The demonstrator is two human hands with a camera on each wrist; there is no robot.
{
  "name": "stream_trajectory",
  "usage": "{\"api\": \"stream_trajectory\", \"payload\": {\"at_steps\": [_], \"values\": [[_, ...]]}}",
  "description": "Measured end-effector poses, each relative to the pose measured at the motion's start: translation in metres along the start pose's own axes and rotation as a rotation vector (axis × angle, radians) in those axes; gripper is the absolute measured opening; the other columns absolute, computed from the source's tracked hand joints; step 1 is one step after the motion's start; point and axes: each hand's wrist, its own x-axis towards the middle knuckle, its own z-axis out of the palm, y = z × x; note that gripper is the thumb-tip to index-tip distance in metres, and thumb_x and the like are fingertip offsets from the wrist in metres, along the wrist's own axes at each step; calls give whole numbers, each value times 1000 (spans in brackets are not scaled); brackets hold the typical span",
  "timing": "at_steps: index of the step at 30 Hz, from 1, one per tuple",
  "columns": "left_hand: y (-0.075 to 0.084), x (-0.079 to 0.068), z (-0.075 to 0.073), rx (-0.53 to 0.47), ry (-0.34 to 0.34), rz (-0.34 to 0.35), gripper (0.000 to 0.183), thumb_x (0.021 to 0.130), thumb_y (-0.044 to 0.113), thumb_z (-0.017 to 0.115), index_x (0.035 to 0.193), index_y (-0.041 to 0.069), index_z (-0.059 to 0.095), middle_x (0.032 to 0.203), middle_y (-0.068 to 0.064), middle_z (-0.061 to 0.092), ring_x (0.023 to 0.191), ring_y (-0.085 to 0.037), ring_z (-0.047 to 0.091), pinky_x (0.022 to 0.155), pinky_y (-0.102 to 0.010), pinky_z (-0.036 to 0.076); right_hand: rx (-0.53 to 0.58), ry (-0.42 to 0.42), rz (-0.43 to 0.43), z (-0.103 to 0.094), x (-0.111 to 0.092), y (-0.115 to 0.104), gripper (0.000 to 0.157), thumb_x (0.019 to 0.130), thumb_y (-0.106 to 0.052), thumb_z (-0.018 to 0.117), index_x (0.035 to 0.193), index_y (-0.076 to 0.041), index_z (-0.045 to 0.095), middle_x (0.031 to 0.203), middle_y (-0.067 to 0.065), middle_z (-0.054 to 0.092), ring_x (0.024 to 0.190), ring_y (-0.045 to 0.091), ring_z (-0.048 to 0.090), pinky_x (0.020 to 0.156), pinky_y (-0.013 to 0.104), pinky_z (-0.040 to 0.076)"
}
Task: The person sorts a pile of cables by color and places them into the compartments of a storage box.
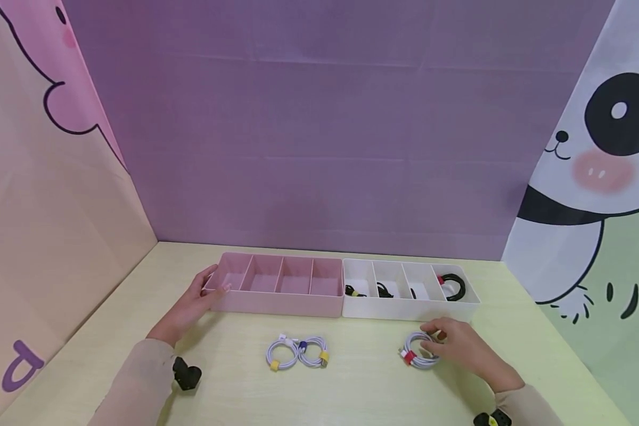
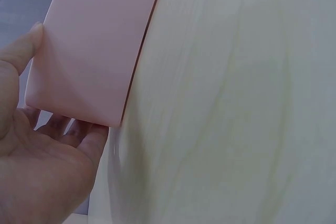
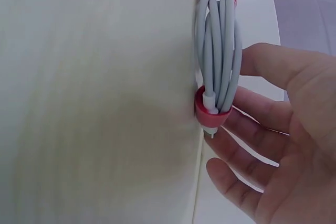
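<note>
My left hand (image 1: 199,299) grips the left end of a pink divided box (image 1: 277,305), thumb along its rim and fingers bent around the end wall, as the left wrist view shows. On the right, my right hand (image 1: 460,346) pinches a coiled white cable (image 3: 215,51) from its side. Red ties (image 3: 212,113) bind this coil at two spots. The thumb meets the coil in the right wrist view, while some fingers pass behind it. Two more white coiled cables (image 1: 282,355) with yellow ties lie side by side on the table between the hands.
A white divided box (image 1: 410,309) stands end to end with the pink one. Black cables sit in its compartments, including a black coil (image 1: 460,290) with a red tie at the far right. A purple backdrop (image 1: 325,148) rises behind the pale wooden table (image 1: 234,390).
</note>
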Motion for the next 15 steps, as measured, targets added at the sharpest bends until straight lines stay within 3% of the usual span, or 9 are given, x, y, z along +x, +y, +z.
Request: {"api": "stream_trajectory", "payload": {"at_steps": [15], "values": [[2,0,-2,13,-1,-26,95,97,59,55,162,24,-6,165,-18,3,143,-41,20,112,-71,16,33,-110,-50,-5,5,5,29,85,-18,80,107,-1,70,91,-1,65,79,13,57,67,28,50]]}}
